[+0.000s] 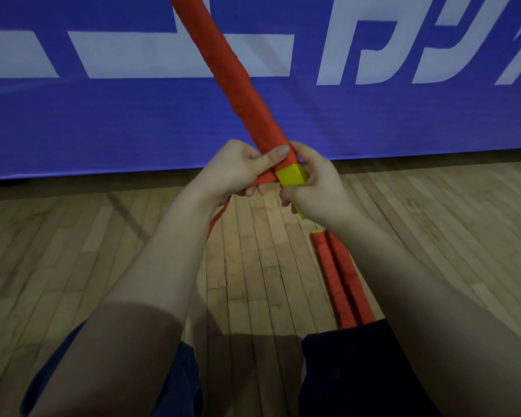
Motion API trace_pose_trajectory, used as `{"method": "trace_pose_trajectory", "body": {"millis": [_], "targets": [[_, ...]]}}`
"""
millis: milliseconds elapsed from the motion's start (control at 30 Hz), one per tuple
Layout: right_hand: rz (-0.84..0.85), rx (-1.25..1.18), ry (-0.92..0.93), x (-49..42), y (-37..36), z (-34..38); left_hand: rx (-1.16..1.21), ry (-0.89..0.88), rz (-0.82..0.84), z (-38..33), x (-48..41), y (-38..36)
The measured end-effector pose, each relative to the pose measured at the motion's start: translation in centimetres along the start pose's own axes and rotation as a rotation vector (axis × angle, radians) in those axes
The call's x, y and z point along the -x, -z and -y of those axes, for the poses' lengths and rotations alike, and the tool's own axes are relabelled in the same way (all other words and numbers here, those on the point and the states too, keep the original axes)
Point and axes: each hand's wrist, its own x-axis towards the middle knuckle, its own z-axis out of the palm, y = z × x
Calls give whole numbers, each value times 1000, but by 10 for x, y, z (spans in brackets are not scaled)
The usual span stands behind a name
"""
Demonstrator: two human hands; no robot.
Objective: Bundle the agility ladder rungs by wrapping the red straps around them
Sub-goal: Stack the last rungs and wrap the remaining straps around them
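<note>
Left hand (235,170) clasps the bundle (241,94), thumb pinning the strap (266,179) to keep the wrap tight; right hand (316,188) grips the rungs (291,176) at the bundle's near end, steadying them.

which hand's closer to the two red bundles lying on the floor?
Right. The right hand, gripping the held bundle, sits just above the floor bundles in the picture; the left hand grips that bundle's far side.

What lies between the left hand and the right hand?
In the head view, the bundle ends there: red strap and yellow rungs. The left hand and right hand both grip it.
</note>
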Motion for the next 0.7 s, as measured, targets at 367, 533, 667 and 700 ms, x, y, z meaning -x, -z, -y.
{"method": "trace_pose_trajectory", "body": {"millis": [367,533,667,700], "targets": [[-108,244,55,3,-21,1,345,24,-91,2,-6,-14],[162,-517,-339,-16,2,-1,422,-7,58,2,-4,8],[304,-736,-371,-14,13,-8,393,-23,253,-2,6,12],[232,-739,-323,-17,9,-9,389,-19,298,-2,8,8]]}}
